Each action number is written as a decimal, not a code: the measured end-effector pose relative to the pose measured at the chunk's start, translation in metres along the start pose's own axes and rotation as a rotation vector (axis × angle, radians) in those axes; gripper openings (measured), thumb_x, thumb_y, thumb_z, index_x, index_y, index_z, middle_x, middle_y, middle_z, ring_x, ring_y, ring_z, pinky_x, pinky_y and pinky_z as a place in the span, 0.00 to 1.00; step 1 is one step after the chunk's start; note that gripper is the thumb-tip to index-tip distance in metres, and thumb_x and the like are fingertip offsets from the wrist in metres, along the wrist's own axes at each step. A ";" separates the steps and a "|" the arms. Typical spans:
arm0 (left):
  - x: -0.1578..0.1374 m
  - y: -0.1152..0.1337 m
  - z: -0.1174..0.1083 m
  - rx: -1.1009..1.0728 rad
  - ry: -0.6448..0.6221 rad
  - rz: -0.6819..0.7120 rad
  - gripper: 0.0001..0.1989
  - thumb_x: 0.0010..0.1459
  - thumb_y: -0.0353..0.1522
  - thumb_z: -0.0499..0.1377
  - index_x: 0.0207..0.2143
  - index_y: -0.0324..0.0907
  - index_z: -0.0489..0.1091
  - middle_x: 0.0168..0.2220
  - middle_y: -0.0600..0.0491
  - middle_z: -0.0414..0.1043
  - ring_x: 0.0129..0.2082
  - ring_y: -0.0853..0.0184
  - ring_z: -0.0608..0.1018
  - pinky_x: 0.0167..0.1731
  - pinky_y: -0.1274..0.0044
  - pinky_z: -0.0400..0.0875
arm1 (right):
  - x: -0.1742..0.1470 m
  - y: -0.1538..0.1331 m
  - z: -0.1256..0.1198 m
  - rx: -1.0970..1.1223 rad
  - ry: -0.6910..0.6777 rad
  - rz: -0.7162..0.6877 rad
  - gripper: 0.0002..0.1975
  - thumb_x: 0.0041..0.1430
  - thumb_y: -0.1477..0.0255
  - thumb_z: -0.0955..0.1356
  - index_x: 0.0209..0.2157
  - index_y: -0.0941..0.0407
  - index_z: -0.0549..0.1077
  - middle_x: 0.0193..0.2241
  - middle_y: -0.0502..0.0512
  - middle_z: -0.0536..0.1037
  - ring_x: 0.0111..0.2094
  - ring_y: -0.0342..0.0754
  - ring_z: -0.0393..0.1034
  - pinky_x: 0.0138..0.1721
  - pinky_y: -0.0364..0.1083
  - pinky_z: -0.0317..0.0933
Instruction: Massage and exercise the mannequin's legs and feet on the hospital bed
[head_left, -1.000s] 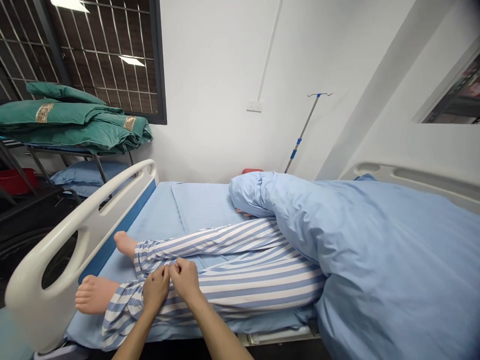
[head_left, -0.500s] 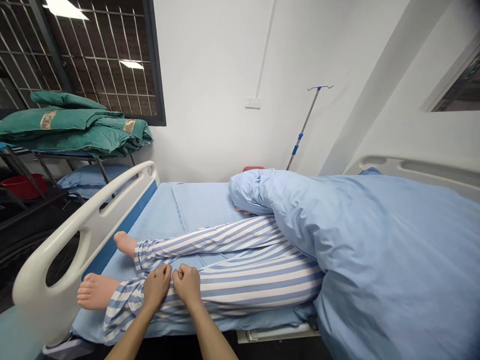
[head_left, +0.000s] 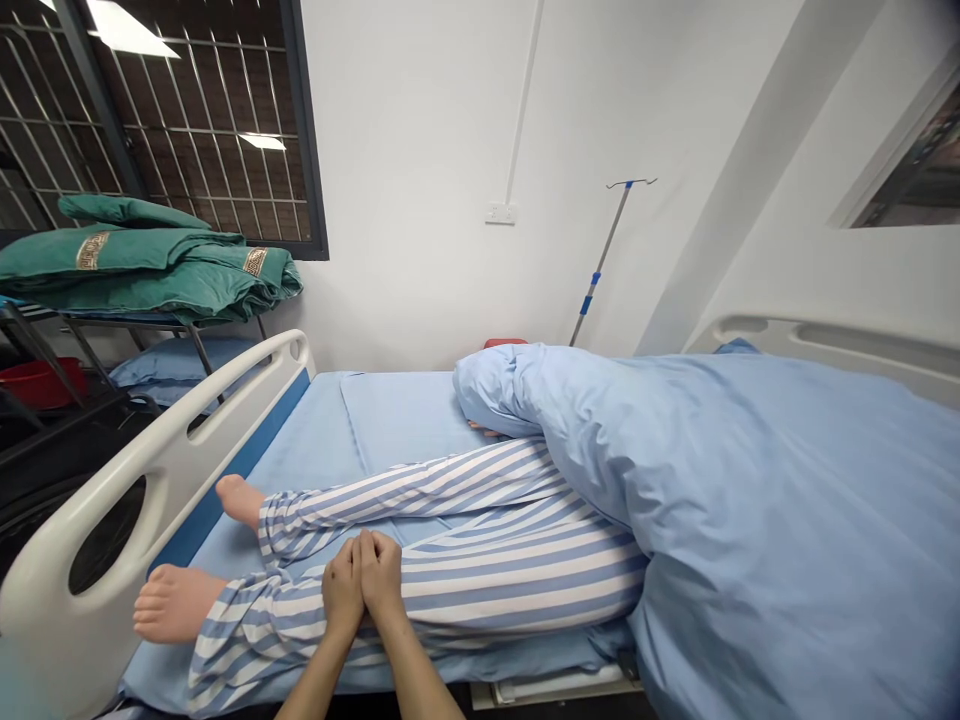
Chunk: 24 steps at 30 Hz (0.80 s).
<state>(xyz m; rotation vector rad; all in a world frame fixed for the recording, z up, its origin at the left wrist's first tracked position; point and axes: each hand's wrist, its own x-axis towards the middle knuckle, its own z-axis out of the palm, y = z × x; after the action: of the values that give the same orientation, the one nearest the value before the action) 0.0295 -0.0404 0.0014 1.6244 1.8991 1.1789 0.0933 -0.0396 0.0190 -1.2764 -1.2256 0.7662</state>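
At the lower centre of the frame, the left hand [head_left: 342, 588] and right hand [head_left: 381, 575] touch side by side on the near leg of the striped trousers [head_left: 517, 575]. Fingers curl down out of sight, so I can't tell whether either grip is clamped on cloth. The trousers run across the bed [head_left: 405, 415], from bare feet [head_left: 174, 603] at lower left to the blue quilt [head_left: 720, 500] at right.

Rumpled blue-and-white striped trousers [head_left: 517, 578], outstretched lengthwise on the light-blue sheet [head_left: 307, 435]
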 end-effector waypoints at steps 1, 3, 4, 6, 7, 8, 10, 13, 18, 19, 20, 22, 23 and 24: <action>-0.002 -0.003 0.001 0.047 -0.008 0.011 0.14 0.56 0.37 0.45 0.21 0.43 0.61 0.20 0.54 0.66 0.22 0.69 0.66 0.24 0.79 0.53 | 0.000 0.000 0.000 -0.005 0.004 0.003 0.18 0.55 0.66 0.58 0.14 0.57 0.60 0.12 0.45 0.58 0.18 0.39 0.50 0.20 0.41 0.44; -0.004 -0.005 0.001 0.102 -0.027 0.026 0.13 0.57 0.35 0.43 0.23 0.43 0.61 0.21 0.53 0.67 0.23 0.69 0.67 0.25 0.79 0.54 | 0.000 -0.001 -0.001 -0.020 0.012 0.005 0.18 0.55 0.68 0.58 0.13 0.57 0.59 0.12 0.44 0.57 0.18 0.39 0.50 0.20 0.40 0.43; -0.004 -0.005 0.000 0.127 -0.038 0.033 0.13 0.57 0.34 0.43 0.23 0.43 0.61 0.22 0.53 0.67 0.23 0.68 0.68 0.25 0.79 0.54 | 0.000 -0.001 -0.001 -0.029 0.012 0.006 0.18 0.55 0.68 0.58 0.13 0.57 0.59 0.12 0.44 0.56 0.18 0.39 0.50 0.20 0.40 0.43; -0.003 -0.004 -0.001 0.178 -0.053 0.029 0.13 0.58 0.33 0.43 0.25 0.43 0.62 0.23 0.52 0.69 0.25 0.68 0.69 0.26 0.79 0.55 | 0.000 0.000 0.000 -0.047 0.008 0.002 0.18 0.55 0.68 0.58 0.14 0.57 0.58 0.12 0.44 0.56 0.18 0.39 0.50 0.20 0.40 0.44; -0.002 -0.003 -0.001 0.203 -0.056 0.019 0.12 0.58 0.33 0.43 0.26 0.43 0.63 0.24 0.52 0.70 0.26 0.67 0.70 0.27 0.79 0.56 | 0.000 0.001 0.001 -0.056 0.006 -0.002 0.18 0.55 0.68 0.57 0.14 0.57 0.58 0.12 0.44 0.56 0.18 0.39 0.50 0.20 0.40 0.44; -0.002 -0.002 -0.001 0.227 -0.059 0.004 0.12 0.59 0.32 0.43 0.27 0.43 0.64 0.26 0.52 0.71 0.28 0.67 0.71 0.27 0.79 0.56 | 0.000 0.001 0.001 -0.068 0.007 -0.009 0.18 0.55 0.68 0.57 0.14 0.57 0.59 0.12 0.44 0.56 0.18 0.39 0.50 0.20 0.40 0.44; -0.002 0.000 -0.003 0.265 -0.071 -0.026 0.12 0.59 0.32 0.44 0.30 0.42 0.65 0.29 0.51 0.72 0.31 0.66 0.72 0.27 0.79 0.56 | 0.001 0.002 0.001 -0.102 0.000 -0.020 0.18 0.55 0.68 0.57 0.14 0.57 0.59 0.12 0.45 0.57 0.18 0.39 0.50 0.20 0.40 0.44; -0.003 0.005 -0.005 0.311 -0.105 -0.041 0.13 0.60 0.32 0.43 0.31 0.42 0.66 0.30 0.50 0.73 0.32 0.66 0.72 0.27 0.78 0.54 | 0.003 -0.003 -0.006 -0.214 -0.051 -0.009 0.18 0.55 0.69 0.57 0.13 0.57 0.60 0.12 0.46 0.59 0.18 0.40 0.51 0.20 0.41 0.43; -0.007 0.018 -0.005 0.439 -0.155 -0.020 0.14 0.60 0.36 0.44 0.29 0.43 0.66 0.29 0.51 0.73 0.30 0.65 0.72 0.25 0.77 0.48 | 0.016 -0.018 -0.038 -0.406 -0.166 -0.076 0.15 0.51 0.71 0.60 0.12 0.57 0.58 0.11 0.44 0.56 0.17 0.39 0.48 0.21 0.42 0.39; -0.008 0.020 -0.005 0.464 -0.153 -0.023 0.14 0.60 0.37 0.44 0.28 0.43 0.66 0.29 0.51 0.73 0.29 0.65 0.72 0.25 0.77 0.47 | 0.018 -0.019 -0.045 -0.408 -0.169 -0.093 0.15 0.50 0.71 0.60 0.12 0.57 0.57 0.11 0.44 0.55 0.17 0.39 0.48 0.22 0.41 0.39; -0.009 0.022 -0.004 0.483 -0.146 -0.024 0.15 0.60 0.37 0.44 0.27 0.43 0.66 0.28 0.52 0.73 0.29 0.65 0.72 0.24 0.76 0.46 | 0.018 -0.018 -0.050 -0.403 -0.164 -0.099 0.15 0.50 0.71 0.60 0.12 0.57 0.57 0.11 0.43 0.53 0.17 0.38 0.48 0.22 0.41 0.39; -0.009 0.023 -0.003 0.506 -0.131 -0.023 0.15 0.60 0.37 0.44 0.27 0.43 0.65 0.28 0.52 0.72 0.29 0.66 0.71 0.25 0.76 0.46 | 0.015 -0.011 -0.055 -0.397 -0.143 -0.098 0.16 0.52 0.71 0.59 0.13 0.56 0.56 0.12 0.43 0.52 0.17 0.38 0.47 0.21 0.41 0.39; -0.009 0.023 -0.003 0.512 -0.131 -0.017 0.15 0.59 0.36 0.44 0.26 0.43 0.65 0.28 0.53 0.73 0.29 0.66 0.71 0.25 0.77 0.46 | 0.012 -0.006 -0.056 -0.408 -0.121 -0.100 0.16 0.52 0.71 0.59 0.13 0.56 0.57 0.11 0.43 0.52 0.17 0.39 0.47 0.21 0.41 0.39; -0.009 0.023 -0.003 0.518 -0.136 -0.006 0.14 0.59 0.36 0.45 0.26 0.43 0.65 0.28 0.53 0.73 0.29 0.66 0.71 0.25 0.77 0.46 | 0.009 -0.001 -0.055 -0.429 -0.093 -0.108 0.16 0.52 0.71 0.59 0.13 0.56 0.57 0.11 0.43 0.52 0.17 0.39 0.47 0.22 0.41 0.39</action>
<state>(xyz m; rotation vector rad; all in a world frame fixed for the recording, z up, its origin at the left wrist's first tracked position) 0.0444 -0.0505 0.0189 1.8870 2.2348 0.5738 0.1477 -0.0471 0.0297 -1.5148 -1.5786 0.5028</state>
